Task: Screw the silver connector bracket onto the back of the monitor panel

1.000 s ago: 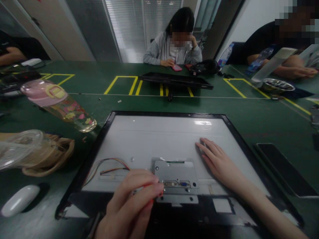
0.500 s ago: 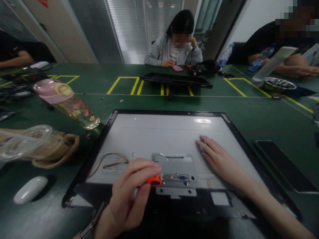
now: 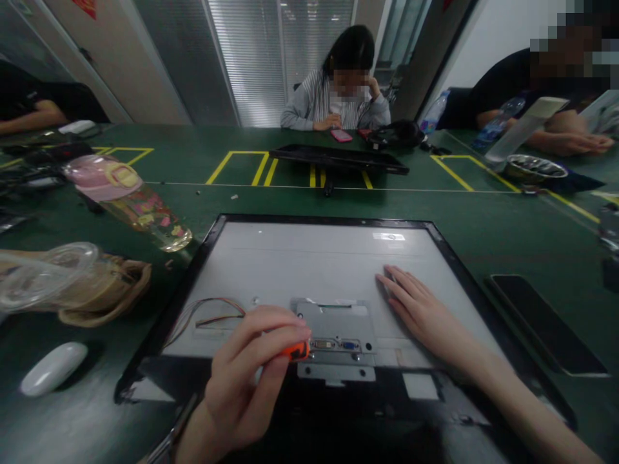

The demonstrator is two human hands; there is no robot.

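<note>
A monitor panel (image 3: 290, 264) with a grey metal back and black frame lies flat before me. My left hand (image 3: 254, 374) is closed around an orange-and-black screwdriver (image 3: 296, 350); only part of the handle shows, and its tip is hidden. It is beside the metal connector plate (image 3: 338, 322), left of the white and blue ports. My right hand (image 3: 416, 306) rests flat on the right part of the metal back, fingers stretched out. Thin coloured wires (image 3: 207, 309) lie on the panel's left side.
Left of the panel are a pink-capped bottle (image 3: 130, 200), a lidded drink cup (image 3: 62, 277) and a white mouse (image 3: 54, 368). A black phone (image 3: 546, 322) lies to the right. Beyond lie another black screen (image 3: 338, 158) and a metal bowl (image 3: 536, 169). Several people sit around the table.
The view has shifted slightly, so things appear a little further left. Both hands keep nearly the same places over the panel.
</note>
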